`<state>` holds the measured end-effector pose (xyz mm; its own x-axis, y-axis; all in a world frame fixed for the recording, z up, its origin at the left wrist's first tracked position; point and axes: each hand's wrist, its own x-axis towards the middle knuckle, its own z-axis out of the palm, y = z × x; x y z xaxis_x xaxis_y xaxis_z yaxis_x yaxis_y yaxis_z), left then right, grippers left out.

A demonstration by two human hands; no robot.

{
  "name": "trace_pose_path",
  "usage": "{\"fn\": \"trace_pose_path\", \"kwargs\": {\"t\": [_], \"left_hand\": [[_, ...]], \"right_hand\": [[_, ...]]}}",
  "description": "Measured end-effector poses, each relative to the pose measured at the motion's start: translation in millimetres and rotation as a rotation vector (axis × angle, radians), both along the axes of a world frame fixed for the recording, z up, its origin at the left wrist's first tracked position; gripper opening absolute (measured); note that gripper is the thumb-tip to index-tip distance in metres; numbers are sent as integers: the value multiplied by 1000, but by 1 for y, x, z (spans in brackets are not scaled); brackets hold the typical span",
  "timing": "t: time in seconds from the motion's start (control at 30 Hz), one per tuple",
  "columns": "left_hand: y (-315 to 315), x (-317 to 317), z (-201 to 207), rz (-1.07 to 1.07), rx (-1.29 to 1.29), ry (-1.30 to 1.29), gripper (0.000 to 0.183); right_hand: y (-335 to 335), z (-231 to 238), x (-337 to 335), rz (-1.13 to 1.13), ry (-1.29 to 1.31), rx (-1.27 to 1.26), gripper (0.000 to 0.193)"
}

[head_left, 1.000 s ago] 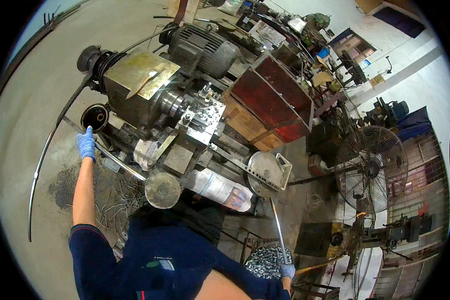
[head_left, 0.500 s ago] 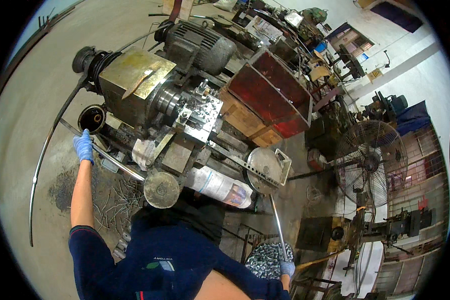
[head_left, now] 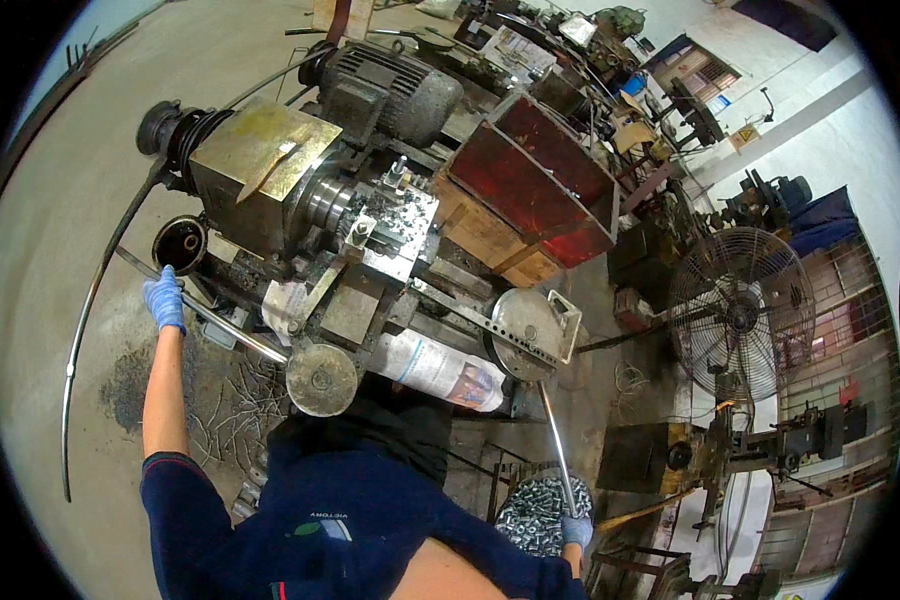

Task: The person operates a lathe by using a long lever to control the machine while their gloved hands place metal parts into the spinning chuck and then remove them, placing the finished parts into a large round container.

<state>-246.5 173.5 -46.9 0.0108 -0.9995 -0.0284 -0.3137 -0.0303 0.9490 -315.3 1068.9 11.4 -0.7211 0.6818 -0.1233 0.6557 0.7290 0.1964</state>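
Observation:
My left hand [head_left: 165, 300], in a blue glove, is closed round a metal lever rod [head_left: 232, 334] that runs to a round grey knob-like disc [head_left: 321, 380] at the front of a lathe-like machine. Far to the right, my gloved right hand [head_left: 576, 531] is wrapped round the lower end of a shiny lever [head_left: 555, 432], which rises to a large round plate [head_left: 526, 322]. Above and between my hands, the machine's spindle [head_left: 328, 203] faces a metal clamping block [head_left: 402, 232] strewn with chips. Beside my right hand sits a container of small metal parts [head_left: 542, 515].
Behind the block stands a red metal bin [head_left: 545, 180] on a wooden box [head_left: 490, 235], next to a grey motor [head_left: 395, 92]. A fan [head_left: 742, 315] stands at right. Metal shavings [head_left: 232, 410] and thin rods litter the floor at left.
The whole view has shifted slightly. Both hands keep their grips on the levers, with little visible movement of either.

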Motion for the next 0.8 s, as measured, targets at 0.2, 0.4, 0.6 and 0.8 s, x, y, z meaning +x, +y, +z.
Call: {"fn": "trace_pose_path", "kwargs": {"t": [0.2,0.4,0.6,0.8], "left_hand": [[2,-1,1,18,28,35,30],[-3,-1,-4,31,48,86,30],[-1,-6,-3,32,40,128,30],[-26,4,-44,9,-35,128,28]], "right_hand": [[9,-11,2,-31,0,19,56],[12,-17,4,-16,32,24,58],[3,-9,6,-73,-21,27,63],[-13,0,9,-9,5,9,63]]}}
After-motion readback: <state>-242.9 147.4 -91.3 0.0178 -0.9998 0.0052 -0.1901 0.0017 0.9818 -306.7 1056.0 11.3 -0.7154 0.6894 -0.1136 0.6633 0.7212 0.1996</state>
